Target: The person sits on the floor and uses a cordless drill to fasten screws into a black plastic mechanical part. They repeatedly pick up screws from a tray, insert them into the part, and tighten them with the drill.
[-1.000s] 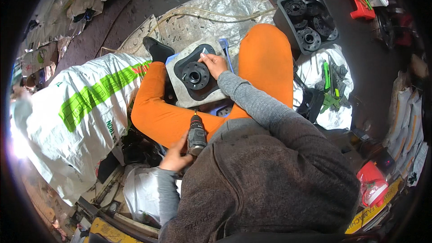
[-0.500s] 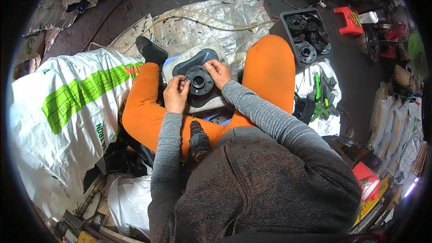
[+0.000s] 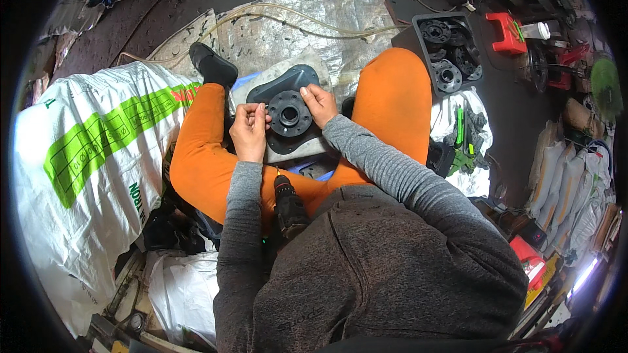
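Note:
A round black flange (image 3: pixel 300 130) with a raised central hub and a ring of holes is held flat between my hands. My right hand (image 3: pixel 320 106) pinches its upper right rim, thumb on top. At the left rim, my left hand (image 3: pixel 248 134) has its fingers curled and pressed together; whatever lies between them is too small to make out. Beneath the flange, a dark grey rounded tray-like piece (image 3: pixel 301 76) rests on a pale pad (image 3: pixel 239 99) between my legs. A cordless drill (image 3: pixel 288 204) with a bit in it lies against my left thigh, pointing away from me.
To the right, a grey bin (image 3: pixel 426 59) holds several similar black flanges. Green-handled tools (image 3: pixel 460 125) and gloves lie on a white sack beside my right knee. A large white sack (image 3: pixel 85 216) bulges on the left. A hose (image 3: pixel 307 25) crosses the sheet ahead; a red container (image 3: pixel 505 33) stands far right.
My left hand has drawn back slightly from the flange's face to its left rim, and a small dark piece at its fingertips no longer shows. The right hand keeps its grip.

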`<act>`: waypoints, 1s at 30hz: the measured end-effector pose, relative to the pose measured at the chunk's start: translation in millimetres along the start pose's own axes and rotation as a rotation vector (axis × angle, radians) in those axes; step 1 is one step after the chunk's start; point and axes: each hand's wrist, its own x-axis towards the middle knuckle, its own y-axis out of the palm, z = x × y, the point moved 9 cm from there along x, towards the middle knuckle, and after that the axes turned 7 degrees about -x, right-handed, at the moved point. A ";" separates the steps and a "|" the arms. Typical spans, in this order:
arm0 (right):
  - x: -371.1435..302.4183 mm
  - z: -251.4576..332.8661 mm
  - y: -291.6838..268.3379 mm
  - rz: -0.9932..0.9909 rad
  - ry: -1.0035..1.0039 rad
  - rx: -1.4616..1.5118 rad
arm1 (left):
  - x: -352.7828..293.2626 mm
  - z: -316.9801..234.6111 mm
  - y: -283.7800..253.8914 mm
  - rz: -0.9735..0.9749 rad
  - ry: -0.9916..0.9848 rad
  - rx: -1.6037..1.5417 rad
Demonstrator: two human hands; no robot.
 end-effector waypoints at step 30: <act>0.0 -0.9 -1.8 -0.016 0.025 0.000 | 13.0 -66.9 60.6 0.281 0.281 0.699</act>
